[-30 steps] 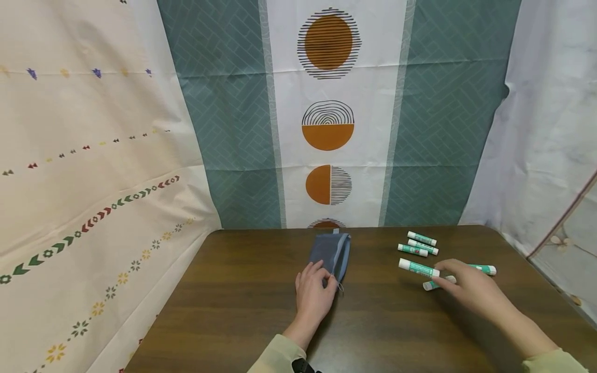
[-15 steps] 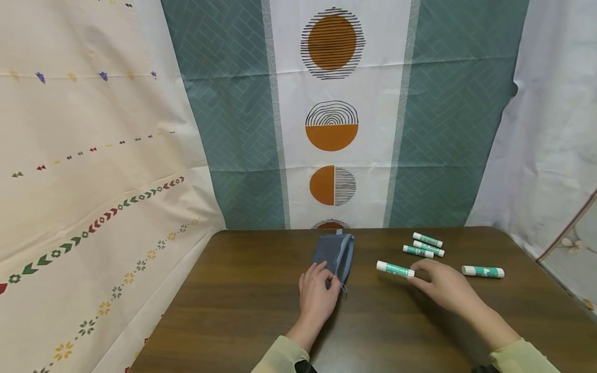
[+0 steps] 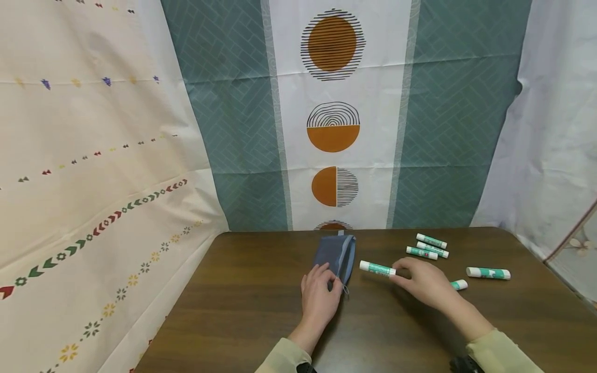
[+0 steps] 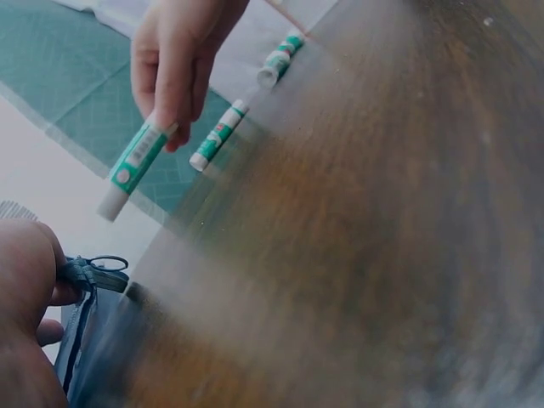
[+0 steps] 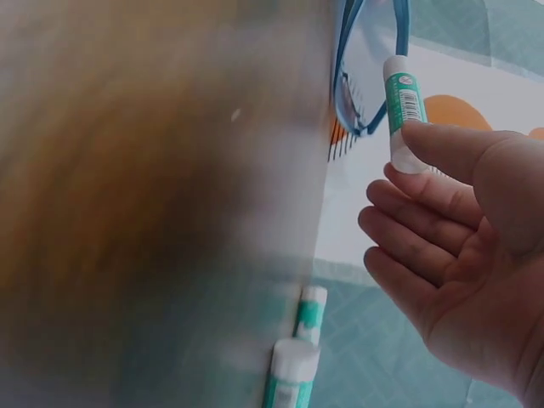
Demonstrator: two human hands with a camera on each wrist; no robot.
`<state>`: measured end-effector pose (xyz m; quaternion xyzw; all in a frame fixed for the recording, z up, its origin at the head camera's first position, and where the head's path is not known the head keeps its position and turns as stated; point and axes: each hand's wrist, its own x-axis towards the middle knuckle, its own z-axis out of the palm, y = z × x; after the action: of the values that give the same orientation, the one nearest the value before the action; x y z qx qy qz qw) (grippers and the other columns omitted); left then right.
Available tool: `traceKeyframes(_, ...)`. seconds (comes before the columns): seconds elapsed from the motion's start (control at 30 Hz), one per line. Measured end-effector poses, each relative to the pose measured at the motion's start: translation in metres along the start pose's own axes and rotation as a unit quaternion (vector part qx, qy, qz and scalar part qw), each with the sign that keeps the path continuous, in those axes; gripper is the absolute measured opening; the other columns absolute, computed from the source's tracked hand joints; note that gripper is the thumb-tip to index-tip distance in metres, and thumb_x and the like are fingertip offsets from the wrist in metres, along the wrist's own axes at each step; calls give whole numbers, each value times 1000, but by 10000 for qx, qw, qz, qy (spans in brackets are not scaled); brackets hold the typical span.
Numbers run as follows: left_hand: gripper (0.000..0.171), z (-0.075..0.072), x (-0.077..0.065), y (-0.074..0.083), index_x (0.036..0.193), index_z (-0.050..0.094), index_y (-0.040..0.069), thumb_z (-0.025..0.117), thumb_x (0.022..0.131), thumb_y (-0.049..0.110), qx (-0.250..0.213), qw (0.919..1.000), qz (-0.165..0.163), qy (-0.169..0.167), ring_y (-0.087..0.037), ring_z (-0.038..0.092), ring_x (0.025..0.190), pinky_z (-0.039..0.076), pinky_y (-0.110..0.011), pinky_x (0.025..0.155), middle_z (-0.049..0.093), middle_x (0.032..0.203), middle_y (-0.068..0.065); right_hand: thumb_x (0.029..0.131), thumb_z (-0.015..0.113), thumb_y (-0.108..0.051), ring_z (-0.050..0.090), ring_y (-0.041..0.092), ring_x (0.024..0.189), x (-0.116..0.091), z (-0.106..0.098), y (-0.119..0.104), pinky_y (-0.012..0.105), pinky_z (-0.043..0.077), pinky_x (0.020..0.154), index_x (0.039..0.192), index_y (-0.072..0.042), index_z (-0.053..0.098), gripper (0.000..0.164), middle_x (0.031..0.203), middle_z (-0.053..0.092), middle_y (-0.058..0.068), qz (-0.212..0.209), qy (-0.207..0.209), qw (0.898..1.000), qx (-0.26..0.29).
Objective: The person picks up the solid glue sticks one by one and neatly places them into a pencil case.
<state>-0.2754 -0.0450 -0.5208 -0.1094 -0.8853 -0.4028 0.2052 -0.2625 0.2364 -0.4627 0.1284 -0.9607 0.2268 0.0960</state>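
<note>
My right hand point(image 3: 424, 282) pinches a green and white glue stick point(image 3: 377, 269) by one end, between thumb and forefinger. The stick is held above the table, its free end pointing left toward a blue-grey zip pouch point(image 3: 328, 250). In the right wrist view the glue stick point(image 5: 405, 102) overlaps the pouch's parted blue mouth point(image 5: 402, 25), and the other fingers are spread out below. My left hand point(image 3: 319, 298) lies over the pouch's near end; the left wrist view shows its fingers gripping the pouch by the zip end point(image 4: 81, 274).
Three glue sticks point(image 3: 422, 253) lie close together at the back right of the dark wooden table point(image 3: 233, 300). Another glue stick point(image 3: 488, 273) lies farther right, and one more point(image 3: 459, 285) is partly hidden behind my right hand. Patterned cloths point(image 3: 336, 155) hang behind the table.
My right hand has carried the glue stick left, away from the other sticks and closer to the pouch. The left hand has stayed on the pouch. The head view has shifted slightly.
</note>
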Motion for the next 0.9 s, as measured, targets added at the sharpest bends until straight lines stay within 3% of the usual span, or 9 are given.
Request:
traceKeyframes(0.27, 21, 2, 1, 1, 77, 68, 20, 72, 97, 15, 0, 10000, 5, 8, -41, 57, 144, 30, -79, 119, 73, 143, -11, 99, 83, -33, 75, 32, 106, 15, 8, -14, 58, 60, 87, 115, -14, 80, 25, 115, 79, 4, 10, -224, 9997, 67)
traceKeyframes(0.7, 20, -1, 0, 4, 78, 68, 19, 73, 98, 14, 39, 10000, -13, 22, -42, 57, 144, 30, -79, 119, 73, 143, -12, 97, 85, -31, 73, 24, 94, 36, 27, -30, 53, 61, 84, 107, -12, 80, 22, 107, 79, 3, -21, -455, 9987, 249)
traceKeyframes(0.9, 20, -1, 0, 4, 79, 68, 20, 73, 98, 14, 62, 9999, -83, -58, -41, 56, 145, 29, -79, 120, 72, 145, -12, 96, 87, -30, 62, 16, 80, 44, 32, -38, 44, 56, 76, 103, -12, 79, 21, 97, 76, -1, 16, -556, 9980, 306)
